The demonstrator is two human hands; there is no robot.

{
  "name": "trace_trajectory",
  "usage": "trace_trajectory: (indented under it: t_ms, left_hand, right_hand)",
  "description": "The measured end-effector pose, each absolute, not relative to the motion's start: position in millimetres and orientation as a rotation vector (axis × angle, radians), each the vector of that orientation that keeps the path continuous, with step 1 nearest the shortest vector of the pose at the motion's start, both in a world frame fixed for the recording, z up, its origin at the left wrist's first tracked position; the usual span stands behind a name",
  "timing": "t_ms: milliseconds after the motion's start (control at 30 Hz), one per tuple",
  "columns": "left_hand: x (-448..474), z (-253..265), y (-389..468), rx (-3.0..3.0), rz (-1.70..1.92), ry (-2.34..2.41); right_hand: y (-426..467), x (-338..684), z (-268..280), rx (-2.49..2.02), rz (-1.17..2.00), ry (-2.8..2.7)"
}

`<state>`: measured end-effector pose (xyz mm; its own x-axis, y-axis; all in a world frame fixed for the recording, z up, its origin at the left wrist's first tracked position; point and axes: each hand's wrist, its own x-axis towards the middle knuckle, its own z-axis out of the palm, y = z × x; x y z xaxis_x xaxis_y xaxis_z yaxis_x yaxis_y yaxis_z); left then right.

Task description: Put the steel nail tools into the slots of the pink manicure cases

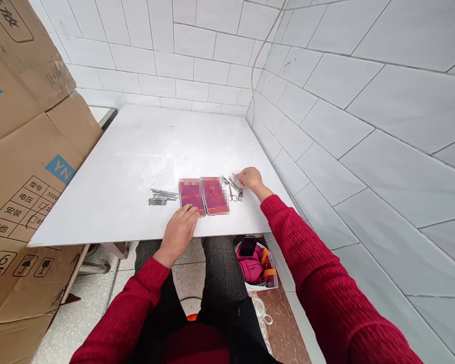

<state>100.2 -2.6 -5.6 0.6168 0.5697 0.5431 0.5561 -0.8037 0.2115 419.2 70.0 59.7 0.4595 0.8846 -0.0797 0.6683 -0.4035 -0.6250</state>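
An opened manicure case (191,196) with a red and purple inside lies on the white table, partly blurred out. My left hand (179,230) is at its near left edge, fingers closed over the rim and thumb hidden. To the right of the case, my right hand (250,178) pinches a slim metal manicure tool, whose exact kind is too small to make out. Small scissors (232,196) and other metal pieces lie just below those fingertips. Left of the case rests a little group of silver tools, with a nail clipper (157,201) among them.
Large cardboard boxes (30,167) stand along the left side. A tiled wall (345,126) closes in the right, and another runs behind the white table (144,141). Below the table's front edge, a bag (252,268) holds pink items and a dark phone.
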Motion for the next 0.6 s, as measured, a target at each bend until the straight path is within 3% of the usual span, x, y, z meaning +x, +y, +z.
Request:
trace_trajectory:
  t_ms: [233,600]
  left_hand:
    - [93,5,-10,2.806,0.993,1.042]
    - [59,-2,-25,2.697,0.99,1.186]
  right_hand:
    - [39,430,9,-1.82,0.377,-1.077]
    - [35,429,7,-1.828,0.362,-1.094]
